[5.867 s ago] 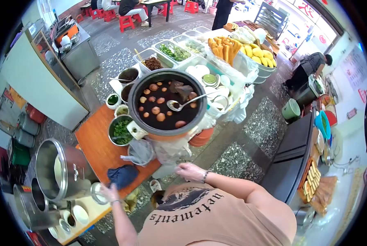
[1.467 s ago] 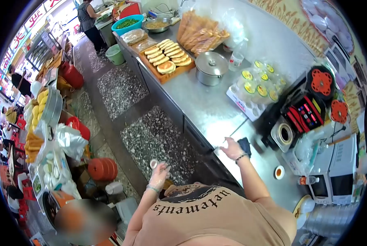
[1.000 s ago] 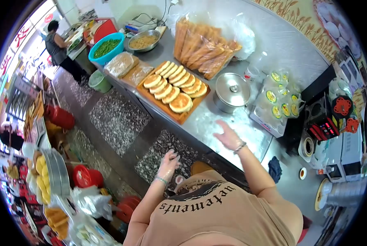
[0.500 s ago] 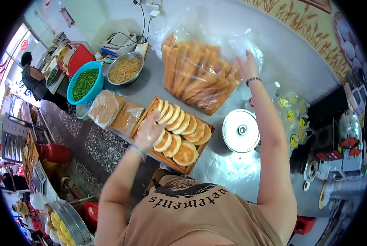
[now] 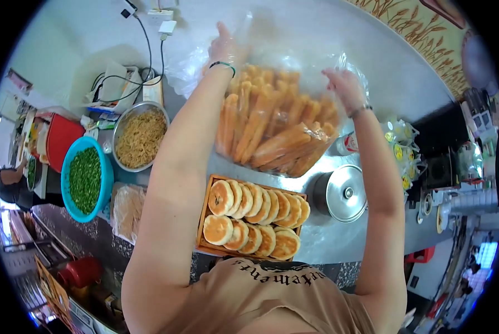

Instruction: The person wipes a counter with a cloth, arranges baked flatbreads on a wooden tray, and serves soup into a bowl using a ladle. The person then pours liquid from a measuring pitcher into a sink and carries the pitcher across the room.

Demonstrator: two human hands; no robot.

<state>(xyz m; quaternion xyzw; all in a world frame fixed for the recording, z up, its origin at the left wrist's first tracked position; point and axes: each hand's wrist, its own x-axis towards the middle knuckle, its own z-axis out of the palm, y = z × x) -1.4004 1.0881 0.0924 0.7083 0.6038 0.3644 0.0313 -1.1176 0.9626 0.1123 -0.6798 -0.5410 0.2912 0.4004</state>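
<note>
on the silver metal table, the left hand and right hand are at 2 upper sides of the clear plastic bag of golden-brown dough sticks; whether their fingers pinch it is unclear.

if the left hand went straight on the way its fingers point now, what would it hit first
Probably the pale wall beyond the fingertips of the left hand. Depth is unclear, though, and a fold of the clear plastic bag might catch it first.
</note>
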